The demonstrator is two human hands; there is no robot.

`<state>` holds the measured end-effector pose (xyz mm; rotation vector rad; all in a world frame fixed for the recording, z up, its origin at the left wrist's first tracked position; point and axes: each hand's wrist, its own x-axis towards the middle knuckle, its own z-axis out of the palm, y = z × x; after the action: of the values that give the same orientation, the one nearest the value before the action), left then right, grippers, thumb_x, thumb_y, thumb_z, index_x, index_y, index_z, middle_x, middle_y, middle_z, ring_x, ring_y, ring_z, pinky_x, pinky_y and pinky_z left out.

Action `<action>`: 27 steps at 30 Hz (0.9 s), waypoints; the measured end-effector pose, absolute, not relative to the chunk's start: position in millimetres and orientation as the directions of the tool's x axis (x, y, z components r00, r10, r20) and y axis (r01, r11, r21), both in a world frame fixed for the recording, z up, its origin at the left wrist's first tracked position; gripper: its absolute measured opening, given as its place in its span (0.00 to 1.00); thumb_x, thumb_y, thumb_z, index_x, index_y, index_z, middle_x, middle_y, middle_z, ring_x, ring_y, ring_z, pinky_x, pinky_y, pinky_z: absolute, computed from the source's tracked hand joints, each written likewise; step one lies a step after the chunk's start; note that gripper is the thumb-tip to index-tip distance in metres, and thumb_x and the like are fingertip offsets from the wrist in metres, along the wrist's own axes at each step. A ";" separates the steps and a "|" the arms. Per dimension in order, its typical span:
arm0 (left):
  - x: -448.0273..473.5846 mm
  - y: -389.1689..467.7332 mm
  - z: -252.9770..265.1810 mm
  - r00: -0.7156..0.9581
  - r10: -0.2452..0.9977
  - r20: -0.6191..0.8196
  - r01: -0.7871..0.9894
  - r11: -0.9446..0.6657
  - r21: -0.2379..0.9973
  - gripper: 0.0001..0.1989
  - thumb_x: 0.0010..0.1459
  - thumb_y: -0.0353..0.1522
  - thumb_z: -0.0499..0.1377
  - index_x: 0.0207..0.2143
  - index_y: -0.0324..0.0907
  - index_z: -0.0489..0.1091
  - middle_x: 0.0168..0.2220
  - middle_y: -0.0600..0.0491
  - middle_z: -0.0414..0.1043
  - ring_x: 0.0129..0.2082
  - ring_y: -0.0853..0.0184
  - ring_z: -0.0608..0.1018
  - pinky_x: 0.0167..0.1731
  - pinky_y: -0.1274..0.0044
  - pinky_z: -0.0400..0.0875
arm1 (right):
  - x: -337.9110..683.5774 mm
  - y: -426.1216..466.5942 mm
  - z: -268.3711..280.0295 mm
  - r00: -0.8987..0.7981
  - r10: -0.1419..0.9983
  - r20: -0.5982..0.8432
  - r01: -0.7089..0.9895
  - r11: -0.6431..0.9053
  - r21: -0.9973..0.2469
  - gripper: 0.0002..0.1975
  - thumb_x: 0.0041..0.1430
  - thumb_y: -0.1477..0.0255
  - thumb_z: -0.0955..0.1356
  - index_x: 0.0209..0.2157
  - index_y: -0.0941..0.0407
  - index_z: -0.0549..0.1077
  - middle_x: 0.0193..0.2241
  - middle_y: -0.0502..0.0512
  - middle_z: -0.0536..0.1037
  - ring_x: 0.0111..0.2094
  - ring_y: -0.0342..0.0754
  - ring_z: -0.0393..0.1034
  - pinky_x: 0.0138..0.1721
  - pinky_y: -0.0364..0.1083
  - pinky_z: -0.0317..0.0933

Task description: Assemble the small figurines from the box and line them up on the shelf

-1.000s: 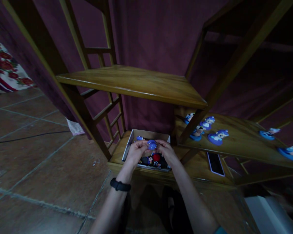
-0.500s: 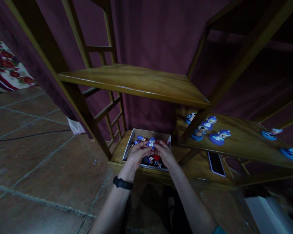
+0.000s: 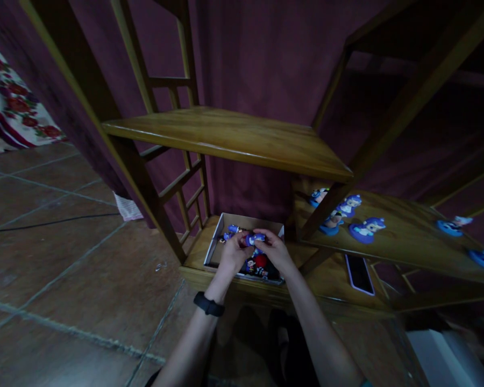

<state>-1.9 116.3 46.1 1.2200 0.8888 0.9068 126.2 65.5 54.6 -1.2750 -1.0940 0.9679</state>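
Note:
Between the fingers of both hands is a small purple-and-white figurine [image 3: 255, 239], lying on its side above an open cardboard box [image 3: 262, 220]. My left hand [image 3: 233, 253] grips it at its purple base end. My right hand [image 3: 277, 251] pinches the other end, the fingers closed around it. Inside the box lie several more figurines, among them a purple one [image 3: 228, 235] at the left and a red one [image 3: 261, 260] near the front. My hands hide part of the box's contents.
The box stands on the lower wooden shelf, under an upper shelf board [image 3: 226, 131]. To the right, several figurines, such as a purple one [image 3: 367, 230], stand on another shelf. A phone [image 3: 359, 274] lies below them. A thin black cable [image 3: 52, 222] crosses the tiled floor.
The figurine has been turned from upright to lying sideways between my fingers. The view has shifted slightly, and both hands remain over the box.

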 end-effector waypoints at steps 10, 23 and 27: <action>0.3 107.3 50.3 0.307 0.951 0.046 0.199 -0.111 0.974 0.22 0.38 0.22 0.61 0.39 0.44 0.72 0.35 0.51 0.75 0.38 0.61 0.74 0.39 0.76 0.65 | 128.3 72.7 36.6 0.280 0.956 0.083 0.103 0.056 -0.993 0.15 0.48 0.68 0.67 0.41 0.52 0.71 0.35 0.49 0.75 0.38 0.46 0.68 0.43 0.46 0.61; -4.7 102.2 53.7 0.276 0.959 0.057 0.295 -0.141 0.945 0.23 0.38 0.22 0.61 0.40 0.45 0.73 0.30 0.50 0.74 0.37 0.58 0.74 0.39 0.75 0.62 | 124.4 70.4 37.3 0.247 0.964 0.097 0.107 0.073 -0.992 0.14 0.47 0.69 0.68 0.39 0.53 0.73 0.35 0.50 0.76 0.38 0.47 0.69 0.43 0.47 0.62; -7.2 102.6 53.4 0.229 0.973 0.036 0.282 -0.102 0.954 0.23 0.37 0.21 0.62 0.39 0.46 0.74 0.29 0.50 0.74 0.36 0.58 0.74 0.38 0.75 0.63 | 122.7 71.0 37.0 0.215 0.968 0.126 0.176 0.089 -0.980 0.14 0.48 0.70 0.67 0.39 0.53 0.73 0.37 0.51 0.76 0.38 0.48 0.70 0.43 0.47 0.62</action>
<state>-7.2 102.6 53.4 1.5738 1.2127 0.9347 122.7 71.0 37.0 -1.3452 -1.2050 0.8788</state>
